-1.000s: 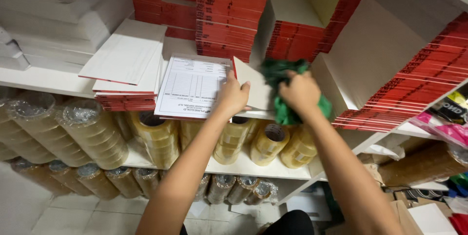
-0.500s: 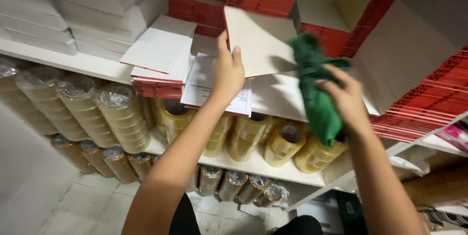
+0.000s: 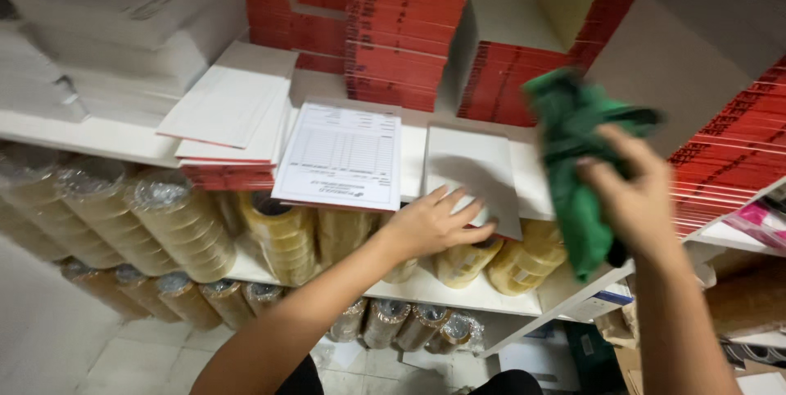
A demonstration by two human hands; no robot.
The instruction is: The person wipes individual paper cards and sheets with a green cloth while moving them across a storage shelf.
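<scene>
Gripping a bunched green cloth (image 3: 577,166), the right hand (image 3: 630,194) is raised in front of the shelf, fingers closed round the fabric, which hangs down below the fist and is blurred. Left hand (image 3: 434,223) lies flat, fingers spread and holding nothing, on the near edge of a grey card pad (image 3: 475,170) that rests on the white shelf (image 3: 98,137). Biggest things around: stacks of red-spined pads (image 3: 393,43) fill the back of the shelf and lean along the right side; white paper reams (image 3: 123,18) are piled at upper left. Just left of the grey pad lies a pad with a printed form (image 3: 340,158) face up, and left of that a short pile of white-covered pads (image 3: 229,108). On the shelf below stand rows of clear tape rolls (image 3: 180,223), with more beneath. Judging by the pose, the grey pad is being steadied while the cloth is brought toward it, so the step in hand looks like wiping its cover. That would call for lowering the cloth onto the card face and keeping the left palm pressed so the pad does not slide off the shelf edge.
</scene>
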